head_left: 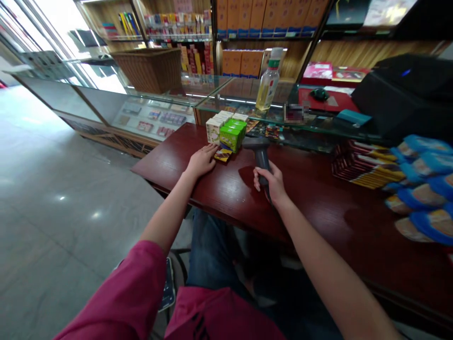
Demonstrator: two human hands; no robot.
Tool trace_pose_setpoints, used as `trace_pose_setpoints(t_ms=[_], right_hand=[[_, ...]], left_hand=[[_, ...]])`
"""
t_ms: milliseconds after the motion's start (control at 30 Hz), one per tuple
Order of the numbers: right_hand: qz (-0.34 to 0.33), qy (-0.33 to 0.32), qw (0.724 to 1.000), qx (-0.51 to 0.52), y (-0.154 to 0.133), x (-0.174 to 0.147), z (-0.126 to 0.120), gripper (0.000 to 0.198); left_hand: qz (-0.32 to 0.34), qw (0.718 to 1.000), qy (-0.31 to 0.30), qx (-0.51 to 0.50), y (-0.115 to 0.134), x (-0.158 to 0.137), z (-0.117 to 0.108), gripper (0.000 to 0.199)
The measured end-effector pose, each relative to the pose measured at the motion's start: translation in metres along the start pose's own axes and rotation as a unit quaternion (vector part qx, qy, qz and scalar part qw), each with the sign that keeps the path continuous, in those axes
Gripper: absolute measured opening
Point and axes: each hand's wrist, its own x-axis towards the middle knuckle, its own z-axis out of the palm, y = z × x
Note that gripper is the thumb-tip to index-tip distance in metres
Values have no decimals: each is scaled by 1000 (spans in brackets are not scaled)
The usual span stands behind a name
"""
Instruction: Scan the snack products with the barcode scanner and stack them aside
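Note:
My right hand (272,182) is wrapped round the handle of a dark grey barcode scanner (261,153), held just above the dark red wooden desk (226,189). The scanner's head points toward the boxes on the left. My left hand (203,160) lies flat on the desk, fingers stretched out. Its fingertips are at the edge of a small yellow and brown flat packet (223,154); whether they press on it I cannot tell. Right behind the packet stand several green boxes (231,134), with white boxes (213,130) in a row beside them.
A bottle of yellowish drink (269,82) stands on the glass counter (226,92) behind the desk. A wicker basket (152,68) sits farther left. On the right are stacked dark red and yellow packets (364,165) and blue-wrapped packages (424,189). A black monitor (406,94) rises behind them.

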Motion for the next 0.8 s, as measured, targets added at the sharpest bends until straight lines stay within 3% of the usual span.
trace_pose_setpoints(t_ms=[167, 267, 367, 500, 567, 667, 800], right_hand=[[2, 26, 1000, -4, -10, -9, -29, 28], [-3, 53, 999, 2, -17, -12, -50, 29], [-18, 82, 996, 5, -26, -17, -70, 28], [-26, 71, 997, 13, -41, -29, -92, 28], [-17, 50, 998, 30, -46, -34, -97, 29], [-3, 48, 998, 43, -46, -35, -100, 30], [8, 55, 998, 41, -39, -30, -101, 32]], left_hand=[[5, 993, 15, -121, 26, -34, -3, 46], [-32, 972, 75, -220, 53, -30, 7, 33], [-97, 923, 127, -351, 84, 2, 32, 24], [-134, 830, 101, -532, 123, 62, 76, 23], [-146, 796, 98, -579, 137, 87, 96, 27], [-154, 781, 93, -599, 145, 110, 119, 30], [-143, 776, 91, -607, 136, 119, 133, 31]])
